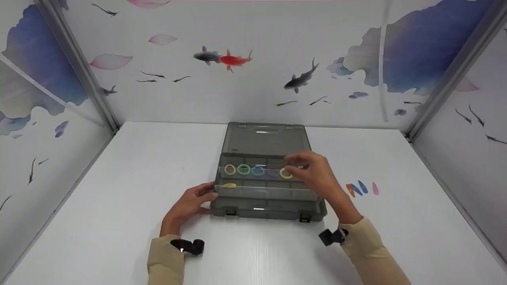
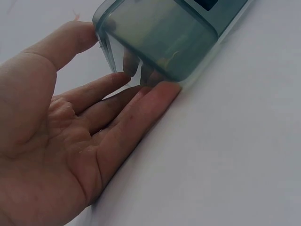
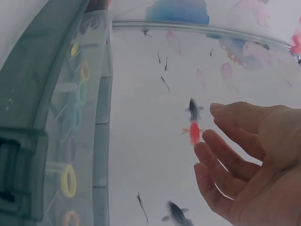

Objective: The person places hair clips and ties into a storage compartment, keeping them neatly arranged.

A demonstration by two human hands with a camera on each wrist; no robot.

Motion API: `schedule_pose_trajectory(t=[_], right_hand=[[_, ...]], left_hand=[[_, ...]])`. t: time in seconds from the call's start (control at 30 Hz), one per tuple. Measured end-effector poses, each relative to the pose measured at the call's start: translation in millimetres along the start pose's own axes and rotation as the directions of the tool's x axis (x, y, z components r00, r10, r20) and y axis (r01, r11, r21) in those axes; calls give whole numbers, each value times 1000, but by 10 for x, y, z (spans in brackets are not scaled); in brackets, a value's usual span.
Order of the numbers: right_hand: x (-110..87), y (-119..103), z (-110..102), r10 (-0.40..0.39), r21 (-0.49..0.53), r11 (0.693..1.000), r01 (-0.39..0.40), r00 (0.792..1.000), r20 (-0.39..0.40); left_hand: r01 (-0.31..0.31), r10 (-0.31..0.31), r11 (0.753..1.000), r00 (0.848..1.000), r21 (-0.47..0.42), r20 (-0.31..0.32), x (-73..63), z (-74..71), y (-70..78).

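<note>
A grey see-through compartment box (image 1: 273, 214) stands on the table with its lid (image 1: 265, 138) tipped back. A row of small coloured rings, among them a green ring (image 1: 244, 170), a blue ring (image 1: 258, 171) and a yellow ring (image 3: 68, 181), stands along one divider. In the front left compartment lies a yellow hair clip (image 1: 229, 185). My left hand (image 2: 80, 127) touches the box's left end, thumb at the upper edge and fairly straight fingers low on the side. Over the right part of the box is my right hand (image 1: 313, 170), fingers loosely bent, thumb apart, holding nothing.
To the right of the box lie an orange hair clip (image 1: 350, 190), blue hair clips (image 1: 363, 187) and a pink hair clip (image 1: 375, 188) on the white table (image 1: 119, 190). Printed panels with fish (image 1: 299, 79) stand at the back and both sides.
</note>
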State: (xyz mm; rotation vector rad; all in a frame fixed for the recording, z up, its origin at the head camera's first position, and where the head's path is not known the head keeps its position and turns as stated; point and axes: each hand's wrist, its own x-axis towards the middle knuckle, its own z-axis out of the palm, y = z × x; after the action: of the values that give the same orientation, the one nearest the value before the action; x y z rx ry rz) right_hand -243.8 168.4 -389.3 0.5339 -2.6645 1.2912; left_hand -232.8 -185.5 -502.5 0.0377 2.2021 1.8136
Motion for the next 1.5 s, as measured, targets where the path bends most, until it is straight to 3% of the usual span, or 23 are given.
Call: schedule_pose_trajectory(t=[0.4,0.7,0.83,1.07,1.37,1.5], right_hand=[[-196,605,-403,173,4,985,-175,973,-152],[-324,812,-741,264,1,963,-270,941,-214],[-381,937,-920,328,-3,941,-339,913,-241],[-546,1266,-1174,467,40,879,-475,843,-266],[-645,1647,-1243,580,129,814,-566,784,-220],[-652,1777,-1213,645,146,764,-629,749,-151]], left_hand=[[-5,5,1000,1000,15,8,8,11,7],[-1,0,1000,1000,3,12,9,28,-13],[4,-4,1000,1000,-9,0,3,23,-3],[3,-3,1000,1000,12,-3,0,15,8],[3,-3,1000,1000,7,-5,-3,18,-5],[-1,1,1000,1000,9,-7,1,20,-7]])
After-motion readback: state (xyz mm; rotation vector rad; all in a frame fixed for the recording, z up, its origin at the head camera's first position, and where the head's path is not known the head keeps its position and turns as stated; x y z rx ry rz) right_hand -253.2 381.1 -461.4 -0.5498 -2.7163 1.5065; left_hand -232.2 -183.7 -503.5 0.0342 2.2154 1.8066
